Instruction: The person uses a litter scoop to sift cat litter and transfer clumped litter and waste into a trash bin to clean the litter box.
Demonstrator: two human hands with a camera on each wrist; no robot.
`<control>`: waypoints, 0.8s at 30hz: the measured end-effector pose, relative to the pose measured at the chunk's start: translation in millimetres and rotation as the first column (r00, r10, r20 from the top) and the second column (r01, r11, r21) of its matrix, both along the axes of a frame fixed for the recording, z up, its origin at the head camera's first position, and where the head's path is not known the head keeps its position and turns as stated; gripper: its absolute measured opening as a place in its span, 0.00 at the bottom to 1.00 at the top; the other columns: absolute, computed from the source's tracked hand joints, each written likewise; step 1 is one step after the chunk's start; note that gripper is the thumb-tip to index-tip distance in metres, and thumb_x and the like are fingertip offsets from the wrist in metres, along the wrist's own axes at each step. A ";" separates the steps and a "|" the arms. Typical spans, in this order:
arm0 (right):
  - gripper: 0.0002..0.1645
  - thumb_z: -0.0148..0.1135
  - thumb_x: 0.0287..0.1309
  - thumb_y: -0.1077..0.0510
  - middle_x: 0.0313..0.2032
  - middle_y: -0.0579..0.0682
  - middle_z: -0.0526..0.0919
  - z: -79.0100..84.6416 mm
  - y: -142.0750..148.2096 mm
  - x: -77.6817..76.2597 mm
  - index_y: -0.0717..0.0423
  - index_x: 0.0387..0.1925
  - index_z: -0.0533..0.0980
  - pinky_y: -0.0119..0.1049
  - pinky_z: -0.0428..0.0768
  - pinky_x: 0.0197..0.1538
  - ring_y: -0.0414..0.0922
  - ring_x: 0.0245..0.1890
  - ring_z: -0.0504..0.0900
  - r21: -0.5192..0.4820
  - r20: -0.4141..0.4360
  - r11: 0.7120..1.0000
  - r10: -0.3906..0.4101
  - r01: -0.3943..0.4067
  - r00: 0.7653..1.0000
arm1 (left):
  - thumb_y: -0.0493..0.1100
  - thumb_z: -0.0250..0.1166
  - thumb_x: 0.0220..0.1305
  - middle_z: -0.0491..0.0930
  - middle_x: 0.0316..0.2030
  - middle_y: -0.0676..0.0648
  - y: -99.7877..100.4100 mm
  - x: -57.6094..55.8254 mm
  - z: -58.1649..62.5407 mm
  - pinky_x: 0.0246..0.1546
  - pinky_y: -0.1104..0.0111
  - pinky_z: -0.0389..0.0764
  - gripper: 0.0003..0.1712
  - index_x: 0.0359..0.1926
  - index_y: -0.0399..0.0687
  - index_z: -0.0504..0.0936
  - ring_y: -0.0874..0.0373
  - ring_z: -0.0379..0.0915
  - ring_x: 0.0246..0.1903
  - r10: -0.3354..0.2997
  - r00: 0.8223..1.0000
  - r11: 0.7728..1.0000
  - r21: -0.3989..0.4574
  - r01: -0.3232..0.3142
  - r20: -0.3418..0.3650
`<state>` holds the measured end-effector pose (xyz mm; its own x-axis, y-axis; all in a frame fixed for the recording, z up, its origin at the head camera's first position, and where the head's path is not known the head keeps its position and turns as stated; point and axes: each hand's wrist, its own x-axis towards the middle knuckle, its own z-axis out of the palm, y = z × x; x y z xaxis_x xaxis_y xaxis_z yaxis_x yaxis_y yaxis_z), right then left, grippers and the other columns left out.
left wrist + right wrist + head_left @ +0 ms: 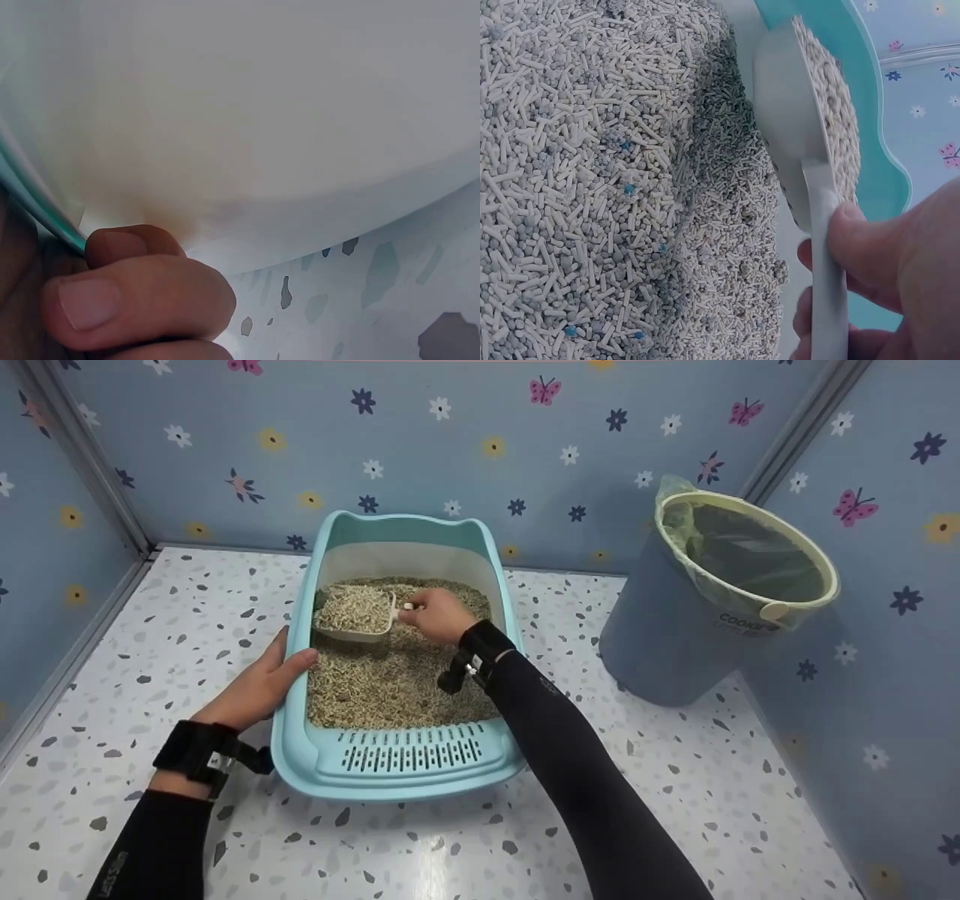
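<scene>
My right hand [444, 617] grips the handle of a white litter scoop [784, 97], thumb along the handle in the right wrist view. Pale pellets [354, 609] heap in the scoop's bowl, which is raised over the litter bed [390, 690] near the left wall. The light blue litter box [397, 789] stands on the floor, its slotted step nearest me. On its left side, my left hand [251, 684] holds the rim, thumb on top. Curled fingers [142, 300] show below the rim in the left wrist view, against the box's pale outer side.
To the right stands a tall blue-grey bin [667, 622] with a cream rim and a translucent liner [679, 521]. Blue panels [420, 442] printed with flowers and butterflies enclose the back and sides. The floor [360, 855] is white with grey specks.
</scene>
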<state>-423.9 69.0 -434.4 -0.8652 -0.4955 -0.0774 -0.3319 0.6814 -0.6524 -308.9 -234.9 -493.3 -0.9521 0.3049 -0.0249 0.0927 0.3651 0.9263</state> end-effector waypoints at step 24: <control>0.19 0.56 0.88 0.41 0.26 0.43 0.69 38.7 32.1 57.6 0.46 0.39 0.79 0.37 0.65 0.33 0.42 0.24 0.67 0.058 -0.209 0.975 -0.197 0.213 0.958 | 0.67 0.50 0.88 0.72 0.59 0.25 -0.3 -1.8 -2.4 0.29 0.56 0.85 0.49 0.91 0.72 0.29 0.46 0.80 0.30 0.036 0.999 0.999 -0.011 -0.035 0.041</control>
